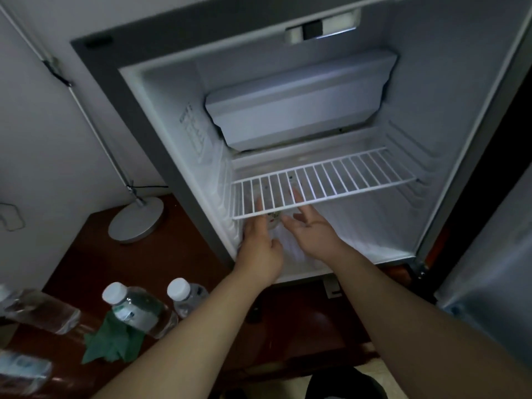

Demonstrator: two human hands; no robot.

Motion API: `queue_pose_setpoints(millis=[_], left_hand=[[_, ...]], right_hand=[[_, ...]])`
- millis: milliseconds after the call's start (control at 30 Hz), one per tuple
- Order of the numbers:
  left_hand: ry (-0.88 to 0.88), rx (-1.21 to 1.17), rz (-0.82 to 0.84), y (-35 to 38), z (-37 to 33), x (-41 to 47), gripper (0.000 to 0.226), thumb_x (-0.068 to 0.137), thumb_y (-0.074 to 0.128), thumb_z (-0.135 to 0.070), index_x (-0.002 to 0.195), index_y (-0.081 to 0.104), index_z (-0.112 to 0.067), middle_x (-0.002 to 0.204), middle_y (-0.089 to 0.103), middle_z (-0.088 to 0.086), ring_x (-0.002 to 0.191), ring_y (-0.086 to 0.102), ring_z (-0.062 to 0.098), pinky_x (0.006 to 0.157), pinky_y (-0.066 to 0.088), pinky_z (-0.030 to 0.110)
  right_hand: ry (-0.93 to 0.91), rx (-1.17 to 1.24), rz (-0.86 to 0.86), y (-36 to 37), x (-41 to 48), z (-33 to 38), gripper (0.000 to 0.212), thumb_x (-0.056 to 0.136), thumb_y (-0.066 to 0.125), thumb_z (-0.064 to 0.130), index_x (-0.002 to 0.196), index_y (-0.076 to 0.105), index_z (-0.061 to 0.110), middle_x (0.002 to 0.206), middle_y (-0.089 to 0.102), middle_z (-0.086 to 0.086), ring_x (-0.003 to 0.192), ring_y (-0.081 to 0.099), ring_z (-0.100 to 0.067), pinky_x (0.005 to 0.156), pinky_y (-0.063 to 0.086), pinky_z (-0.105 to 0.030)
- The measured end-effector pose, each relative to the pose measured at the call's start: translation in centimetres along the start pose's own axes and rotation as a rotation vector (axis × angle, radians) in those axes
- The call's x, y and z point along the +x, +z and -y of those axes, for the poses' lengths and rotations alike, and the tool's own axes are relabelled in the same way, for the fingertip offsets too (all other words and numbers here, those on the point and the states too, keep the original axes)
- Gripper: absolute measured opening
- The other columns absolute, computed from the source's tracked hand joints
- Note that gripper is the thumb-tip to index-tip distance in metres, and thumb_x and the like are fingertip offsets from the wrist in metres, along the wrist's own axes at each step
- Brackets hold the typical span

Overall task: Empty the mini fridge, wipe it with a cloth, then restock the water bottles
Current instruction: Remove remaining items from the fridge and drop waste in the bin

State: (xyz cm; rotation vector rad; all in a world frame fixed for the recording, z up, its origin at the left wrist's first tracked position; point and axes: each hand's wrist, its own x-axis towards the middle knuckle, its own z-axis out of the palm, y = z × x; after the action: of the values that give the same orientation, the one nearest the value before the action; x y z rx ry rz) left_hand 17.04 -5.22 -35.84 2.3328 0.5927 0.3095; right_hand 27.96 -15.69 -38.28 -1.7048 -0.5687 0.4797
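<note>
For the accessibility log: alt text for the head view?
Both hands, left hand and right hand, reach under the wire shelf of an open mini fridge. Water bottles and a green cloth sit outside, lower left.

fridge [449, 82]: white inside, dark grey frame round the opening
shelf [325, 182]: white wire, evenly spaced parallel bars
freezer box [299, 102]: plain white, upper centre of the frame
side walls [198, 133]: white, ribbed with horizontal ridges
door [489, 272]: silver-grey, at the right edge
bottles [138, 309]: clear plastic, white caps; the nearer one has a green and white label
cloth [112, 341]: dark green, plain, at lower left
tabletop [172, 254]: dark reddish-brown, glossy
lamp base [135, 220]: silver-grey metal disc, with a black cord
wall [43, 139]: plain white, left side
floor [383, 375]: pale beige, at the bottom edge
</note>
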Motion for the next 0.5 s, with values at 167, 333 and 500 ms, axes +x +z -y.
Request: queue_pose_setpoints(millis=[167, 333, 500], left_hand=[[-0.135, -0.068, -0.003, 0.0, -1.3, 1.3, 0.074, 0.092, 0.049, -0.006, 0.158, 0.023, -0.027, 0.158, 0.033, 0.000, 0.138, 0.044, 0.023, 0.107, 0.037, 0.022], [-0.198, -0.247, 0.002, 0.0, -1.8, 2.4, 0.078, 0.084, 0.051, 0.005, 0.155, 0.034, -0.024, 0.137, 0.056, 0.000, 0.127, 0.053, 0.018, 0.098, 0.044, 0.019], [-0.219, -0.197, 0.091, -0.5, -2.5, 1.4, 0.081, 0.083, 0.051, -0.009, 0.157, 0.028, -0.032, 0.140, 0.050, -0.008, 0.124, 0.051, 0.015, 0.095, 0.043, 0.018]], right_hand=[[0.024, 0.088, 0.063, 0.4, 1.7, 0.3, 0.059, 0.095, 0.058, 0.044, 0.145, 0.032, 0.061, 0.150, 0.048, 0.016, 0.136, 0.048, -0.005, 0.117, 0.038, -0.038], [0.067, 0.172, 0.092, 1.0, 2.1, 0.9, 0.053, 0.097, 0.060, 0.026, 0.124, 0.045, 0.069, 0.139, 0.061, 0.010, 0.124, 0.059, -0.006, 0.114, 0.043, -0.038], [0.078, 0.120, 0.089, 0.9, 0.6, 1.0, 0.072, 0.096, 0.054, 0.004, 0.132, 0.034, 0.064, 0.149, 0.047, 0.014, 0.136, 0.044, -0.002, 0.115, 0.039, -0.030]])
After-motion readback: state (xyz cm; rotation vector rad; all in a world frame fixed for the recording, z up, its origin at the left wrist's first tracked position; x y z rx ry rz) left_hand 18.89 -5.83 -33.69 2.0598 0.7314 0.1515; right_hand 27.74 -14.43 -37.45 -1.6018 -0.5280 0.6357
